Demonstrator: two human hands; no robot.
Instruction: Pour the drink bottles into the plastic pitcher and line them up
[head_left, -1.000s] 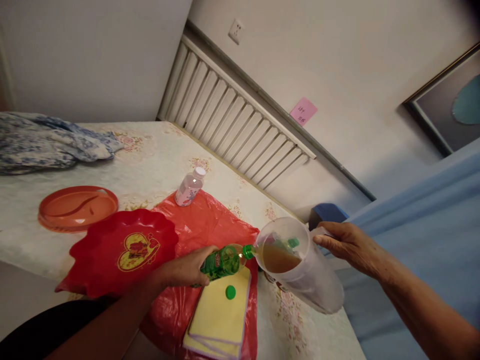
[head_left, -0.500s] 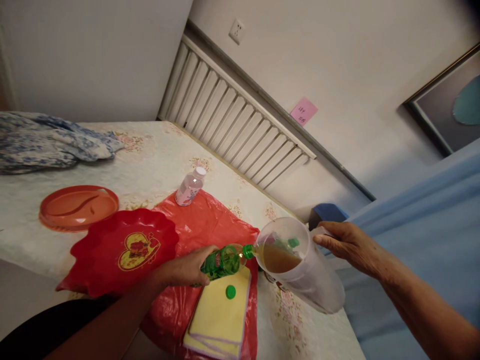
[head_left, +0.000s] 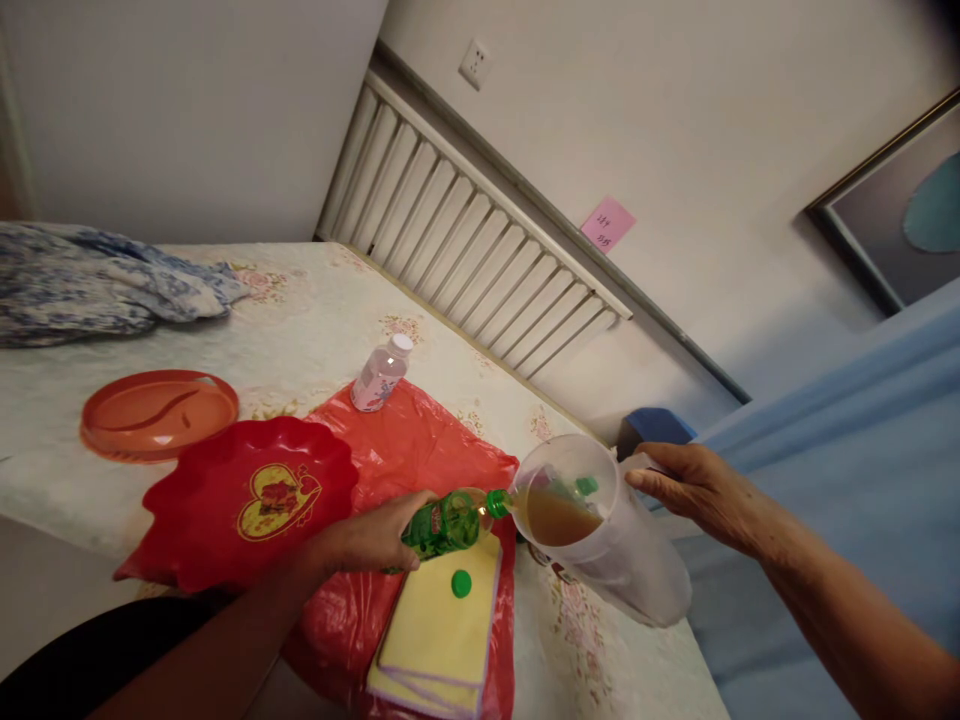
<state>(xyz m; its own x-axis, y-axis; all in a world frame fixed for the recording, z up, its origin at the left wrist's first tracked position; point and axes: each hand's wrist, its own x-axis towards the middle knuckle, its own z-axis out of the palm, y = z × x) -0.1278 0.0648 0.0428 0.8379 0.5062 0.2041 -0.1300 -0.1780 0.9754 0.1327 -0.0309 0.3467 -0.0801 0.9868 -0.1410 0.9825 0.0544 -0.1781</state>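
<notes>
My left hand is wrapped round a clear plastic bottle with a green label, tilted so its green-ringed neck meets the pitcher's rim. By its handle, my right hand grips a translucent plastic pitcher, tipped with its mouth toward the bottle. Brown liquid lies inside the pitcher near the mouth; whether it is flowing into or out of the bottle I cannot tell. Below the bottle, a green cap rests on folded yellow cloths, which lie on a red plastic bag.
A red scalloped tray and an orange-red round lid or dish lie left. A small white-capped bottle stands on the bag's far corner. Bunched patterned fabric is at far left. A radiator runs behind the table; a blue curtain hangs right.
</notes>
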